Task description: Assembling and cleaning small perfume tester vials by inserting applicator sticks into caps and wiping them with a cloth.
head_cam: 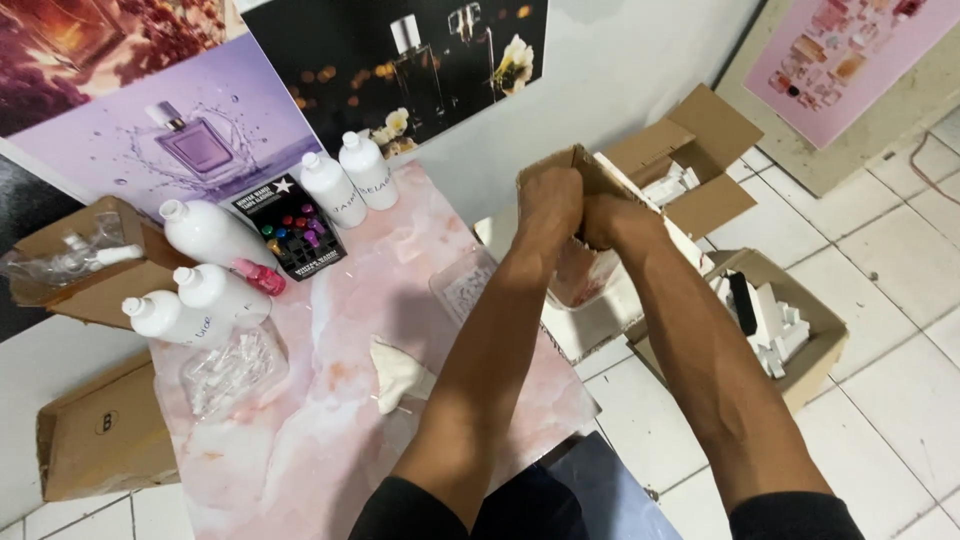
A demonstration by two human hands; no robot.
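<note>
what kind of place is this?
Probably a small perfume filling or packing workspace: white plastic bottles on a pink marble-look table, perfume posters on the wall, open cardboard boxes on the tiled floor.

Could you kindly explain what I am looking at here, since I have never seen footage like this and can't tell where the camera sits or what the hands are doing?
There is one picture, taken by a camera worn on a person's head and looking down at their own two bare arms; no machine is involved. The left hand and right hand are pressed close together, gripping a small cardboard box held up above the edge of a pink marbled table. On the table stand several white bottles, a small black box with coloured dots, a clear plastic bag of small parts and a crumpled white piece. On the tiled floor to the right sit open cardboard cartons holding white items.
</note>
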